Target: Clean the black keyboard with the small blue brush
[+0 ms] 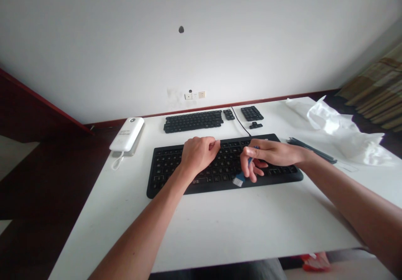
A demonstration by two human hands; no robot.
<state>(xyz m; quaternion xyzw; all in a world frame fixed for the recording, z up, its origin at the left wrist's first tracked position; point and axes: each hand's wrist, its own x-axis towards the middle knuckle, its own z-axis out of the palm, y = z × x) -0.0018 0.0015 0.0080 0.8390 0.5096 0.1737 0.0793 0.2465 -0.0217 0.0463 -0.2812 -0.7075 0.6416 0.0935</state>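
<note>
A black keyboard base [226,183] lies on the white table, its keycaps off and rows of sockets showing. My left hand [199,152] is closed over its middle, knuckles up and thumb against the forefinger. Whatever those fingers hold, if anything, is hidden. Over the right part of the keyboard, my right hand [259,156] grips a small blue brush [239,178] by its handle. The brush's pale bristles point down toward the keyboard's front edge. Behind the keyboard, loose black keycaps [193,121] are laid out in a block, with a number-pad group [252,113] farther right.
Small keycap groups [229,114] and arrow keycaps [256,125] sit near the cable [240,122]. A white power bank [128,134] stands left, its white cord looped. Dark thin strips [312,149] and a crumpled white plastic bag [348,131] lie right. The wall is behind.
</note>
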